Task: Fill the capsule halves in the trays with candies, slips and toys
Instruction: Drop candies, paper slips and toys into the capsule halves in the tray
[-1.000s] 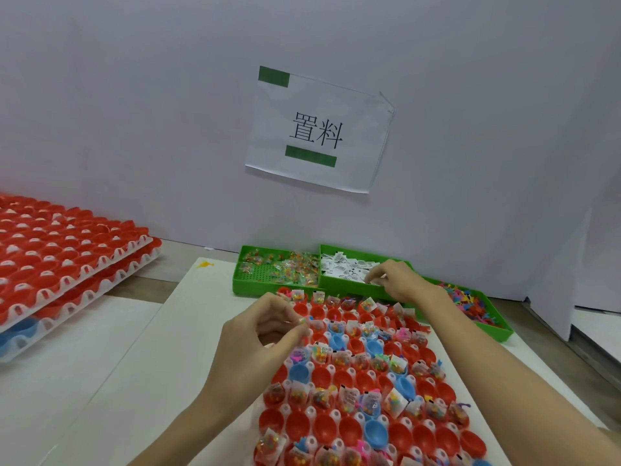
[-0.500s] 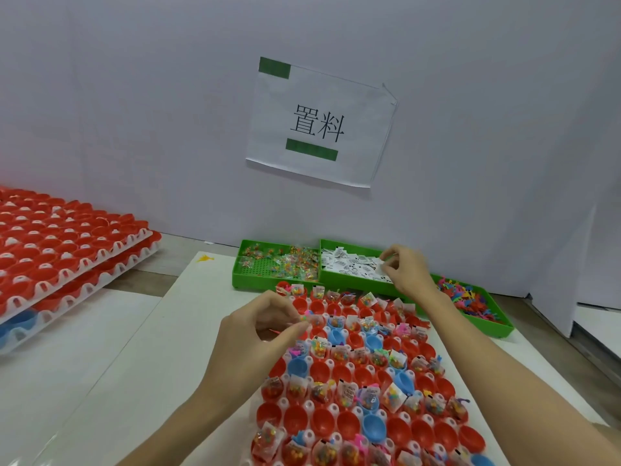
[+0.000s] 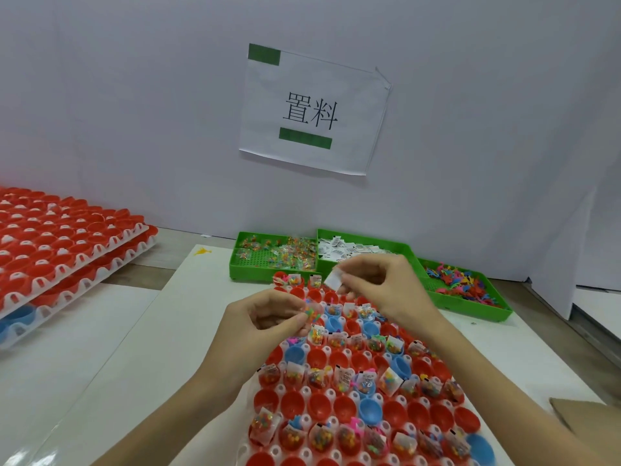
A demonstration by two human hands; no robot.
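A white tray point(image 3: 304, 420) of red and blue capsule halves lies before me; many halves hold candy packets, slips or toys, others are bare. My left hand point(image 3: 265, 317) hovers over the tray's far left part, fingers pinched on a small candy packet point(image 3: 311, 312). My right hand point(image 3: 379, 287) is above the tray's far end, pinching a white paper slip point(image 3: 332, 280). Behind the tray stand three green bins: candy packets point(image 3: 279, 255), white slips point(image 3: 349, 252) and coloured toys point(image 3: 460, 282).
Two stacked trays of red capsule halves point(image 3: 57, 243) sit at the left, with blue halves showing in the lower one. A white wall with a paper sign point(image 3: 312, 111) rises behind the bins. A brown cardboard corner point(image 3: 584, 418) lies at the right.
My right hand left the slips bin and came back over the tray holding a slip. My left hand stayed over the tray's far left part, and a candy packet now shows at its fingertips.
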